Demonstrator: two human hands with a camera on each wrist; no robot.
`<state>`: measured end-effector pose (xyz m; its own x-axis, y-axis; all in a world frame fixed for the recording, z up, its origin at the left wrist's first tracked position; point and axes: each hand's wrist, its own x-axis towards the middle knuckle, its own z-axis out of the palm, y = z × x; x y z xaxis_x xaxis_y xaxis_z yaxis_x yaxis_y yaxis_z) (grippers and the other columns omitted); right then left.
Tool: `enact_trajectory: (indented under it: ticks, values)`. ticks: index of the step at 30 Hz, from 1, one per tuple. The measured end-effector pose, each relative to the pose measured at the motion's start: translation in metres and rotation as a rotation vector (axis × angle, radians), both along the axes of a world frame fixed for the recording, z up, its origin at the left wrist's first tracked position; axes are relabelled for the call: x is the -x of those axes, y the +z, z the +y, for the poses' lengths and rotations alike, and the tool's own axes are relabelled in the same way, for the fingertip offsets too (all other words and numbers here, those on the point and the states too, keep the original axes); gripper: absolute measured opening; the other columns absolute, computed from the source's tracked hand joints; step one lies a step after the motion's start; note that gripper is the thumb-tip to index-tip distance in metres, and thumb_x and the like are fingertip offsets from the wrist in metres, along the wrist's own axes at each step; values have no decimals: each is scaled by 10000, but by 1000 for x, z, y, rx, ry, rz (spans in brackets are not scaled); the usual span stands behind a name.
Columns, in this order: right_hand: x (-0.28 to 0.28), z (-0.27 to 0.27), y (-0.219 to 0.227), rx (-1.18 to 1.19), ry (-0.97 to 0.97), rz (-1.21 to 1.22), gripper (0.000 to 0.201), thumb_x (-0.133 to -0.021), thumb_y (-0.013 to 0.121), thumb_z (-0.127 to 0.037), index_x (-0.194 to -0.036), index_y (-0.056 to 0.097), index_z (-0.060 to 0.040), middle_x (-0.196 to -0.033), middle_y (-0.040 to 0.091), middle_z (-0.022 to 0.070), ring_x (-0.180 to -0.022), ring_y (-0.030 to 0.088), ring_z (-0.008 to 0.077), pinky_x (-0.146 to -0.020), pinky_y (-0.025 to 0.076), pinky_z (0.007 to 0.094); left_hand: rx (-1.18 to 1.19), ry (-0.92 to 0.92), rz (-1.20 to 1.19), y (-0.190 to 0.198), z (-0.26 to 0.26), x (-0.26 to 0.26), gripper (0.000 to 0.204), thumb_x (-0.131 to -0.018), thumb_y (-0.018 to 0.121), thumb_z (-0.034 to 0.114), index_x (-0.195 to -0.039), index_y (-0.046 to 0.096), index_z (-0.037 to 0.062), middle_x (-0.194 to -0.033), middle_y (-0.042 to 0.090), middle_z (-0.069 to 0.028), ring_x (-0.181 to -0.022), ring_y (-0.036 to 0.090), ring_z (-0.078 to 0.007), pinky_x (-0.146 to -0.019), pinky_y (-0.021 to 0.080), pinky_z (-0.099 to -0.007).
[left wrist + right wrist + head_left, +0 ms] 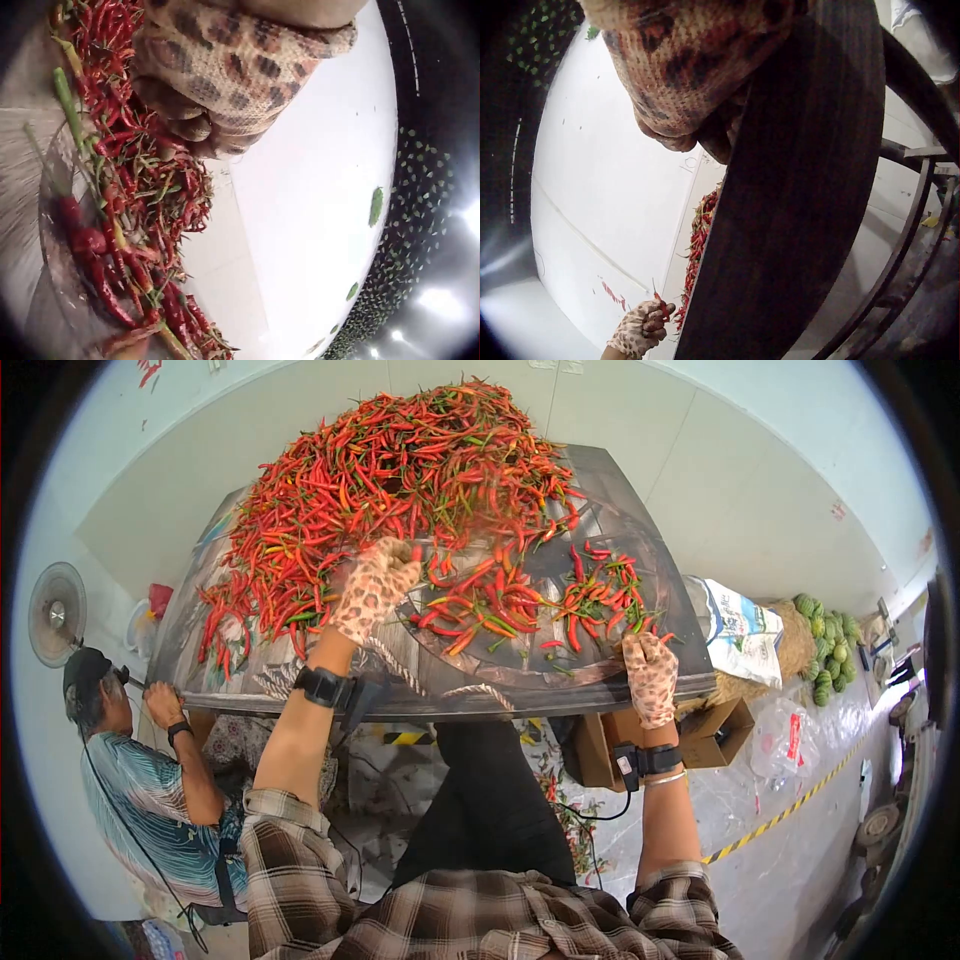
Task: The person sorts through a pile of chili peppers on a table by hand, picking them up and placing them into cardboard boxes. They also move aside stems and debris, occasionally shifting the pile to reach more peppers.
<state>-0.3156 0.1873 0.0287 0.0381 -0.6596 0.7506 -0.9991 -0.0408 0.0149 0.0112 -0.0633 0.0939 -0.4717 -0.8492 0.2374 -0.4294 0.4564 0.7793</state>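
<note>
Both hands wear leopard-print gloves. In the head view the left hand point(380, 588) is over the front of a large heap of red chili peppers point(350, 490). Its fingers pinch a red chili pepper point(658, 297), seen most plainly in the right wrist view. At the table's front right edge, the right hand point(650, 678) has its fingers curled beside a small group of chili peppers point(598, 592); whether it holds one I cannot tell. Between the hands lies a looser pile of red chili peppers point(490, 605). The left wrist view shows the glove close over chilies.
The dark patterned table point(690, 600) has a raised-looking front edge with printed rope. A seated person point(150, 790) is at the left, near a fan point(57, 614). Cardboard boxes point(725, 735), a white sack point(745, 635) and green melons point(828, 645) stand to the right.
</note>
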Motion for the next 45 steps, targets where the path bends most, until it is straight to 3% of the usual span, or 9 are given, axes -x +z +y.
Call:
enact_trajectory:
  ticks: [9,14,16,21,24,26,29,36,45]
  values:
    - [3,-3,-4,53,28,58,130,-834,609,-64,-964,619,-73,-846,594,116,-770,599,298,-661,496,383,-14,-355,-322,-4,56,-2,317,-837,645,187,-1127,620,64,-1084,630,-145,-1022,602,-265,-874,480,-352]
    - [-1,-3,-3,39,-2,-51,81,-875,595,-115,-919,621,-53,-846,603,116,-754,597,311,-664,492,386,78,-342,-430,-17,55,-2,265,-840,631,192,-1087,641,96,-1069,631,-112,-1007,599,-282,-868,475,-377]
    - [-2,-1,-1,38,1,-50,79,-874,596,-115,-909,622,-49,-851,605,117,-757,598,312,-667,493,387,189,-171,-449,-21,52,-6,242,-842,628,196,-1057,647,86,-1039,638,-123,-980,606,-286,-848,481,-390]
    - [-4,-1,-2,6,0,-255,70,-863,597,-98,-905,621,-47,-852,603,122,-775,600,307,-675,494,389,70,-68,-238,-29,30,-10,241,-884,592,149,-1066,626,-5,-1083,638,-119,-969,618,-251,-825,506,-315]
    - [-2,-1,1,29,12,-34,80,-851,599,-79,-925,619,-55,-850,595,121,-780,599,309,-672,495,390,225,-61,-124,-54,0,-6,253,-893,584,124,-1097,608,-24,-1070,651,-116,-974,623,-237,-861,501,-310]
    - [-3,0,3,13,-8,55,124,-824,606,-52,-947,616,-67,-848,591,109,-773,601,303,-667,499,388,355,-47,-258,-20,17,9,304,-891,598,184,-1130,595,-3,-1079,645,-131,-994,619,-249,-865,497,-323]
    - [-3,-1,0,9,-19,-12,181,-785,619,-30,-959,618,-80,-852,594,97,-775,607,291,-658,507,380,173,-82,-423,-10,21,37,522,-872,568,443,-1226,567,59,-1217,587,-156,-1120,556,-307,-932,446,-404]
    - [-4,-1,4,47,-10,43,209,-738,634,-23,-936,620,-90,-842,595,89,-777,612,274,-642,511,366,138,-236,-497,-7,39,82,527,-843,621,417,-1222,570,54,-1221,589,-148,-1138,547,-308,-968,425,-388]
    - [-5,0,4,33,-14,24,209,-746,631,-39,-950,627,-82,-851,597,90,-777,611,278,-647,508,368,-6,-237,-530,-2,21,46,562,-841,644,374,-1257,531,13,-1257,564,-157,-1142,549,-292,-962,438,-368]
